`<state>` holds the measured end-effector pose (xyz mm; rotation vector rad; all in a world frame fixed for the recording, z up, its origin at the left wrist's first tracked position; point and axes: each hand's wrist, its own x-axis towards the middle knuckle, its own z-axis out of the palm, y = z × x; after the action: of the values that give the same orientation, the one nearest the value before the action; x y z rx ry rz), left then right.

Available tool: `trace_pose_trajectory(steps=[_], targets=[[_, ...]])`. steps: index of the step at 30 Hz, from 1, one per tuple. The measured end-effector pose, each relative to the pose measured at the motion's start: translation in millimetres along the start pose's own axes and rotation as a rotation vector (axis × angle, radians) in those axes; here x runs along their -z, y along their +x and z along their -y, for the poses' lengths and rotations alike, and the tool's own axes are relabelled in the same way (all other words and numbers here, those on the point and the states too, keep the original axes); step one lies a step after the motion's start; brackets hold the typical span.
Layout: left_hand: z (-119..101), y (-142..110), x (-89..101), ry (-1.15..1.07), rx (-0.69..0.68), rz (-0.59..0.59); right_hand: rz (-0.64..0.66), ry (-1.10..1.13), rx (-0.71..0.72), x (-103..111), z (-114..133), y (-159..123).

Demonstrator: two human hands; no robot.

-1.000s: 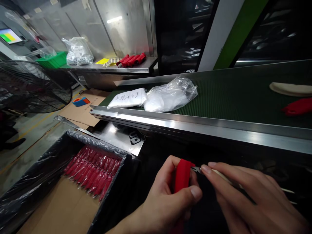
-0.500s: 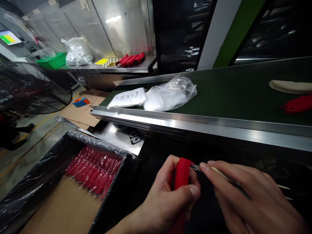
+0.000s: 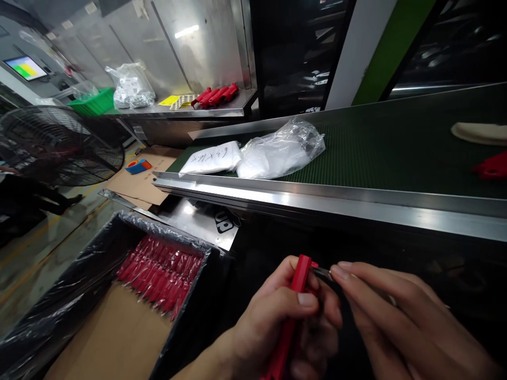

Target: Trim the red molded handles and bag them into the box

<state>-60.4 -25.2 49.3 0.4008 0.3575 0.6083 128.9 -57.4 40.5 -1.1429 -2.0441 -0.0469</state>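
My left hand (image 3: pixel 269 316) is closed around a long red plastic part (image 3: pixel 301 275), its thumb pressed along the near face. The part stands tilted, its top end rising above my fingers. A small red bit juts from that end on the right. My right hand (image 3: pixel 400 314) pinches a slim knife (image 3: pixel 323 272) whose metal tip meets or nearly meets this jutting bit. Most of the knife's handle is hidden behind my fingers.
A black-lined box (image 3: pixel 158 224) at lower left holds several bagged red parts (image 3: pixel 162 277). Ahead runs a green conveyor (image 3: pixel 376 153) with a metal edge, carrying plastic bags (image 3: pixel 277 150). More red parts (image 3: pixel 216 96) lie on a metal shelf. A fan (image 3: pixel 63 145) stands at left.
My left hand has turned the red part, so a narrower, ridged side now faces me and it leans more to the right. The knife stays at its top end. The view has shifted slightly.
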Motion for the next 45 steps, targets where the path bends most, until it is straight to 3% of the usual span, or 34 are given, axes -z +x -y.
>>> trace_pose_trajectory(steps=[4, 10, 18, 20, 27, 32, 34, 40, 45], targets=[[3, -2, 1.3, -0.033, 0.037, 0.003, 0.009, -0.001, -0.001, -3, 1, -1], [7, 2, -1.2, -0.049, -0.054, -0.037, -0.019, 0.018, -0.041, -7, 5, -2], [12, 1, -1.1, -0.002, -0.099, 0.02, -0.058, -0.013, -0.111, -3, -4, -1], [12, 1, -0.9, -0.05, -0.069, 0.026, -0.083, 0.044, -0.137, -2, -6, -3], [13, 2, 3.4, -0.174, -0.004, 0.055, 0.036, 0.038, 0.058, 1, -10, -4], [12, 7, 17.8, -0.021, 0.181, 0.227, 0.029, 0.006, 0.04, 0, -6, 1], [11, 8, 21.6, 0.018, 0.216, 0.243, 0.025, -0.008, 0.031, -2, -4, 1], [16, 7, 18.2, -0.007, 0.242, 0.206, 0.015, -0.002, -0.005, -2, -10, -5], [23, 3, 7.8, -0.212, 0.081, 0.086, 0.049, -0.107, 0.085, 0, -12, -10]])
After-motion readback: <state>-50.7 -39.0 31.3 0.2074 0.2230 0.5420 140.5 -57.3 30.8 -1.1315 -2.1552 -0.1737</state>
